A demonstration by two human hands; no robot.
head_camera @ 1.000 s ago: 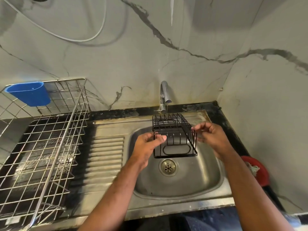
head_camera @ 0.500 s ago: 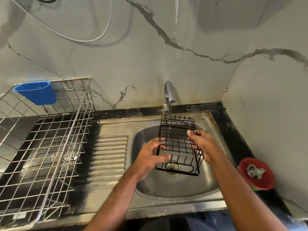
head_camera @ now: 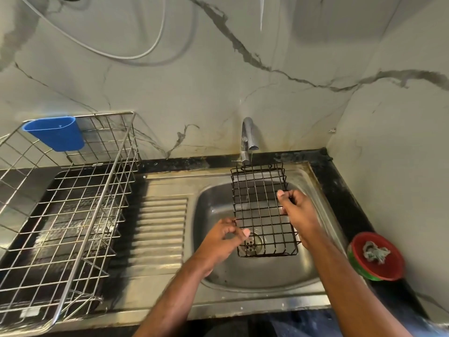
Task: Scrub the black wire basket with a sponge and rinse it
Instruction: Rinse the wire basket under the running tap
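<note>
The basket (head_camera: 262, 210) is held over the sink (head_camera: 218, 271), its far end under the tap (head_camera: 249, 139). The right hand (head_camera: 297, 211) clenches its grip on the basket's right edge. The left hand (head_camera: 223, 242) pinches the wire at the near-left corner, though blur makes that contact uncertain. The drain (head_camera: 251, 244) lies beside the left grip, beneath the mesh.

black wire basket (head_camera: 261, 210) | blue cup (head_camera: 54, 132) | red bowl (head_camera: 376, 255), rim seemingly green
</note>
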